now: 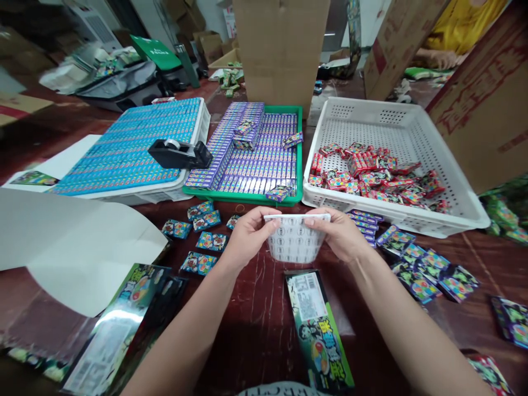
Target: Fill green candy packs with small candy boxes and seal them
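Green-and-black packet (pixel 319 341) lies on the desk (pixel 247 330) near a white patterned sheet (pixel 296 242), pinched at its upper corners by left hand (pixel 249 235) and right hand (pixel 342 234), even tension best keeping it flat.

Moderate, cool indoor light is seen here, its source kept out of view. White glare is thrown across the glossy green pack (pixel 119 319) at lower left, and a soft sheen is laid on the dark red worktop (pixel 247 319). Faint shadows are cast below the forearms. Edges are stretched and bowed by the wide lens, the corners are darkened, and the far background is left soft.
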Motion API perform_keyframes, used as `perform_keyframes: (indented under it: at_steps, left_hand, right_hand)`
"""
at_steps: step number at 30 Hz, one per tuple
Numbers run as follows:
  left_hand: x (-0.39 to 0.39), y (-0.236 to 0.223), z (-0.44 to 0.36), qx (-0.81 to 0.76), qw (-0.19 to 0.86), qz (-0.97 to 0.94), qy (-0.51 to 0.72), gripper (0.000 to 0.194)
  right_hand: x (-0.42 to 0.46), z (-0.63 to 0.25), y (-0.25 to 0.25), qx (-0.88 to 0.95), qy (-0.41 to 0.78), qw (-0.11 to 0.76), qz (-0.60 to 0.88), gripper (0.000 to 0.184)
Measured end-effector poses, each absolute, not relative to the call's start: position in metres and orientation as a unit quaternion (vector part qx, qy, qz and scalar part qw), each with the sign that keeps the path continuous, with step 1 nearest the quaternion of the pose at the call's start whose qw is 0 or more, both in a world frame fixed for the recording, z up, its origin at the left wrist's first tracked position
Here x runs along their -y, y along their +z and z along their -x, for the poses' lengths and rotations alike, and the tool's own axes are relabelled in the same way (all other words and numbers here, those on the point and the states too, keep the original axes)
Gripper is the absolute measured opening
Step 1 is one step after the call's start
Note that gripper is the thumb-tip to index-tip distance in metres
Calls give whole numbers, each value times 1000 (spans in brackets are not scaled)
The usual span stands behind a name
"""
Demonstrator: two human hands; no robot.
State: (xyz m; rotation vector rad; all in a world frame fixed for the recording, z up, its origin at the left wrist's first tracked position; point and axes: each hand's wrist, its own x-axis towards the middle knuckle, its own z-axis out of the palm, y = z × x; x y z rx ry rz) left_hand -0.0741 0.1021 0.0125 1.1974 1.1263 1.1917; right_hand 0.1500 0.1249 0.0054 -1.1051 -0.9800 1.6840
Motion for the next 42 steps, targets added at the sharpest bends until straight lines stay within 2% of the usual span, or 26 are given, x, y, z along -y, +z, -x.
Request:
perform_keyframes:
  at_steps: [6, 12, 22, 29, 34, 37, 40, 42]
  left_hand:
    - [-104, 4, 70, -488, 521, -455, 532, 16]
    - [-108, -8, 68, -534, 510, -434, 517, 34]
    - [-113, -18, 73, -522, 495, -447, 532, 29]
    - [-119, -25, 78, -564, 456, -459, 514, 37]
    - [-122, -29, 81, -567, 438, -488, 498, 36]
    - [-124, -31, 81, -567, 429, -509, 485, 37]
    - [-125, -32, 82, -570, 413, -532, 471, 38]
    - [-126, -33, 83, -571, 398, -554, 457, 39]
  right_hand:
    - [-125, -147, 0, 439, 626, 446, 465, 30]
    - [-129, -153, 1, 475, 597, 428, 485, 31]
    - [-138, -173, -5, 532, 565, 421, 470, 33]
    - [-137, -175, 0, 604, 503, 341, 516, 47]
    - [-149, -188, 8, 654, 474, 311, 501, 45]
    - [-156, -194, 14, 720, 409, 292, 478, 30]
    - [-159, -192, 14, 724, 381, 329, 472, 26]
    - [-161, -187, 9, 703, 407, 351, 465, 28]
